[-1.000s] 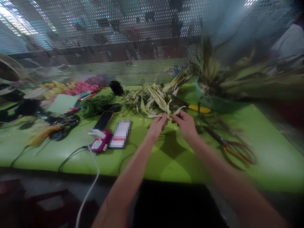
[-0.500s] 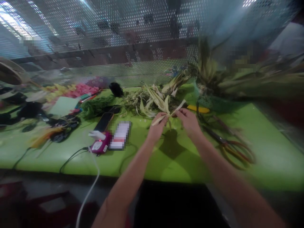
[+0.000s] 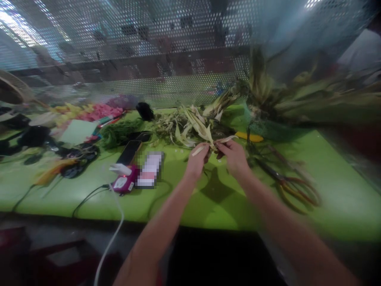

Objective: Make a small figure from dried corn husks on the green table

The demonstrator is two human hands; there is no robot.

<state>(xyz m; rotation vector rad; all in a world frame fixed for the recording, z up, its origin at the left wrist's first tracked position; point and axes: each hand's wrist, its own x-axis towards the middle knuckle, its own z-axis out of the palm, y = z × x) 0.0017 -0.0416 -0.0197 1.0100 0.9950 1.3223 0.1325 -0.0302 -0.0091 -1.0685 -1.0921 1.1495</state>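
Head view: what have you got in your hands?

– Some pale dry leaf strips (image 3: pixel 227 139). My left hand (image 3: pixel 197 159) pinches them from one side, thumb against fingers, and my right hand (image 3: pixel 236 158) pinches from the other, so my grip nearly meets in the middle.

– And where are the strips?

– Between my fingertips, over the green worktop (image 3: pixel 336 194), just on my side of a heap of dried leaves (image 3: pixel 195 119). One end sticks out past my right fingers; another lies along my left hand. Where the strips overlap the heap, I can't tell which piece belongs to which.

– What else is near you?

– To my right, large scissors (image 3: pixel 282 183) with their handles toward me, and a yellow handle (image 3: pixel 250 137) farther back. To my left, a phone with a blurred-out screen (image 3: pixel 150 169), a dark phone (image 3: pixel 130 152), and a purple power box (image 3: pixel 125 182) with a red light. Behind those sits a green tuft (image 3: pixel 119 131).
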